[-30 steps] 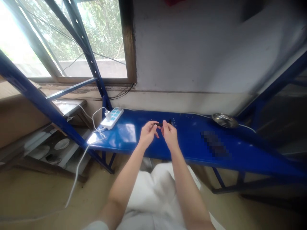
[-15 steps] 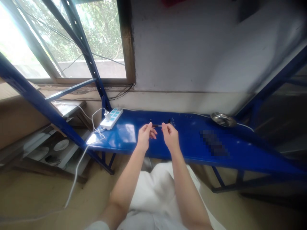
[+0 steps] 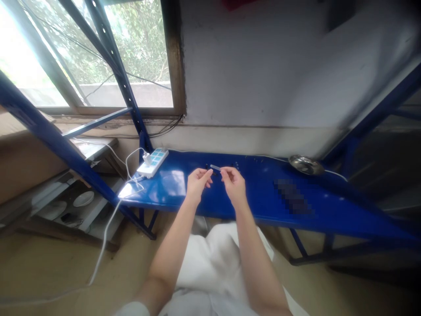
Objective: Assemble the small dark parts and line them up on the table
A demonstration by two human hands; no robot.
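Over the blue table (image 3: pixel 256 188), both my hands are raised close together with their fingertips pinched. Out of my right hand (image 3: pixel 234 183) sticks a short, pale, see-through tube-like piece (image 3: pixel 215 167), pointing left. My left hand (image 3: pixel 198 183) is closed just beside that piece's free end; a small dark bit shows at its fingertips, too small to name. Tiny round parts (image 3: pixel 237 165) lie on the table behind my right hand, partly hidden by it.
A white power strip (image 3: pixel 153 163) with a plug and cable lies at the table's left end. On the right are a shiny metal bowl (image 3: pixel 305 164) and a blurred-out dark object (image 3: pixel 294 197). Blue frame posts (image 3: pixel 49 131) rise at the left, near a window.
The thin dark piece that spanned both hands no longer joins them. The pale piece now shows tilted from my right fingertips, and my left hand has shifted slightly left.
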